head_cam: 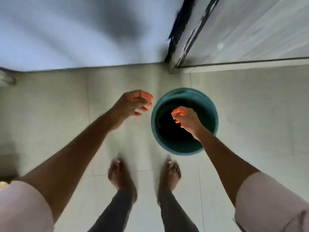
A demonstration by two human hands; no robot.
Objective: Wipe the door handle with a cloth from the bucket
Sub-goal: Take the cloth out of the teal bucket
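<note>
A round teal bucket (212, 104) stands on the tiled floor just ahead of my feet, to the right. Its inside is dark, and no cloth shows in it. My right hand (187, 118) hovers over the bucket's mouth with the fingers curled inward and nothing visible in them. My left hand (133, 104) hangs in the air just left of the bucket's rim, fingers loosely spread and holding nothing. The door handle is out of view.
A pale wall (83, 30) rises straight ahead. At the upper right is a glass door (250, 30) with a dark metal frame (173, 52) meeting the floor. My bare feet (122, 174) stand on light floor tiles just behind the bucket.
</note>
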